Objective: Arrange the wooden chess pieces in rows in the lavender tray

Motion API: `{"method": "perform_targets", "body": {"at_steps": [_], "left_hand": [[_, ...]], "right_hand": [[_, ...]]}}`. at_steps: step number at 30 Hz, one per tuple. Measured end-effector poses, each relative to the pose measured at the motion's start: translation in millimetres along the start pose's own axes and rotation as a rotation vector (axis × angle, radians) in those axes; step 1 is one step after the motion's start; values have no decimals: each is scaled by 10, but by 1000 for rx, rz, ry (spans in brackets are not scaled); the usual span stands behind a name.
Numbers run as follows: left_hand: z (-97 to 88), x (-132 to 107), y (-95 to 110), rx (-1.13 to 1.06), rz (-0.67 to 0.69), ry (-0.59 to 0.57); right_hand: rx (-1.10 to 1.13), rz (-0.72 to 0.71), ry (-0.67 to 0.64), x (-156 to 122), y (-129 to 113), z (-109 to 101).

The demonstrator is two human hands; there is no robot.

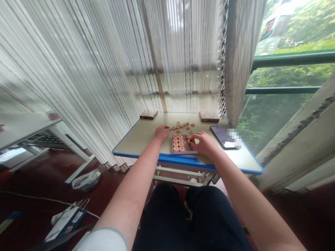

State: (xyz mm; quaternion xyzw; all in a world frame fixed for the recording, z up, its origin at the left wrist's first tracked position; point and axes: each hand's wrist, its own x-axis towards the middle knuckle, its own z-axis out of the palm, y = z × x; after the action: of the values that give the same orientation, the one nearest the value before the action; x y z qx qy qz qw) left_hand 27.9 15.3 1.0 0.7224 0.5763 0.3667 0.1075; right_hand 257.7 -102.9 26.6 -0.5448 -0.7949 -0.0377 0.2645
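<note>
A shallow open box (pixel 185 152) near the table's front edge holds round wooden xiangqi pieces. Two columns of pieces with red characters (pixel 178 143) fill its left side, and more pieces sit at its right. My right hand (pixel 205 142) reaches over the box's right side, thumb and fingertips pinched on a xiangqi piece (pixel 190 141). To the left of the box, my left hand (pixel 162 133) rests low over the table, its fingertips closed on a small piece at the edge of the loose ones. Several loose xiangqi pieces (pixel 181 126) lie scattered behind the box.
The table (pixel 131 144) has a blue edge. A tablet or large phone (pixel 224 137) lies at the right. Two flat brown boxes stand at the back, one left (pixel 149 114) and one right (pixel 209 116). Striped curtains (pixel 180 52) hang behind; bags (pixel 86 180) lie on the floor.
</note>
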Motion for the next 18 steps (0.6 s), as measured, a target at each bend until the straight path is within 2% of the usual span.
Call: {"method": "perform_targets", "body": {"at_steps": [18], "left_hand": [[-10,-3,31,18,-32,-18]], "right_hand": [[4,5,16,0,-8,40]]}}
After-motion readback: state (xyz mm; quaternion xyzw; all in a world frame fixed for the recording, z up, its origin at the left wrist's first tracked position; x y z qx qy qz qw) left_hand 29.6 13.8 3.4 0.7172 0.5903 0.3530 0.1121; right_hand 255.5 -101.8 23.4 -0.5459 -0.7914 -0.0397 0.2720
